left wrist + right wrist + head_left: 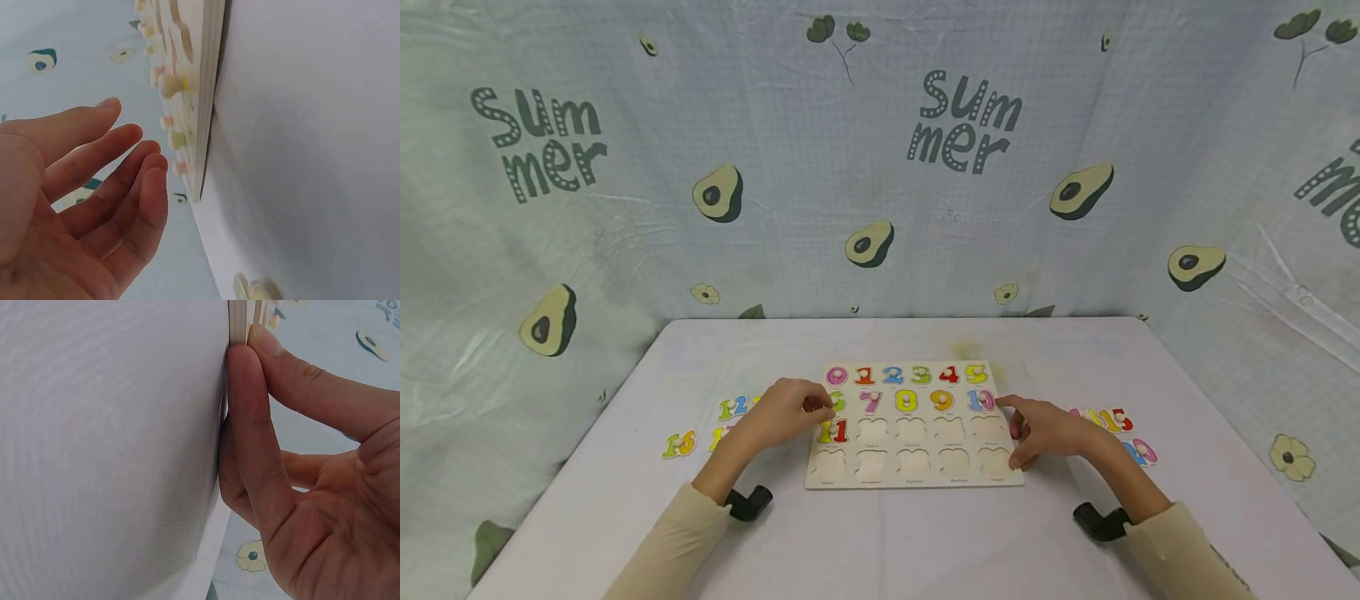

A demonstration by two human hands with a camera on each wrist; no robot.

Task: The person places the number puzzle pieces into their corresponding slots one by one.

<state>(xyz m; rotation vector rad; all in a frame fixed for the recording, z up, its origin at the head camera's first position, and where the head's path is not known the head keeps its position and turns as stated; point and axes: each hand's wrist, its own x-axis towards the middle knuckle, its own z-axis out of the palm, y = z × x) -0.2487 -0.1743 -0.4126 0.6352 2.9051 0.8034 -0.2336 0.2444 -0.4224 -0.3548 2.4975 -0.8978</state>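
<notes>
A wooden number puzzle board (pixel 891 482) lies on the table, with knobbed number pieces 0 to 11 in its upper recesses and bare recesses below. My left hand (pixel 790 410) hovers by the board's left edge, near the green 6 (pixel 837 402) and the 11 piece (pixel 833 431). In the left wrist view its fingers (pixel 153 194) are loosely bent, apart from the knobs, and hold nothing. My right hand (pixel 1045 429) is at the board's right edge, beside the 10 piece (pixel 981 400). The right wrist view shows its thumb and a finger (pixel 250 381) pinching that edge.
Loose number pieces lie left of the board, among them a 16 (pixel 679 444) and a 12 (pixel 732 407), partly behind the left arm. More, including a 15 (pixel 1116 420), lie at the right behind the right arm. A patterned cloth (pixel 790 250) hangs behind the table (pixel 880 550).
</notes>
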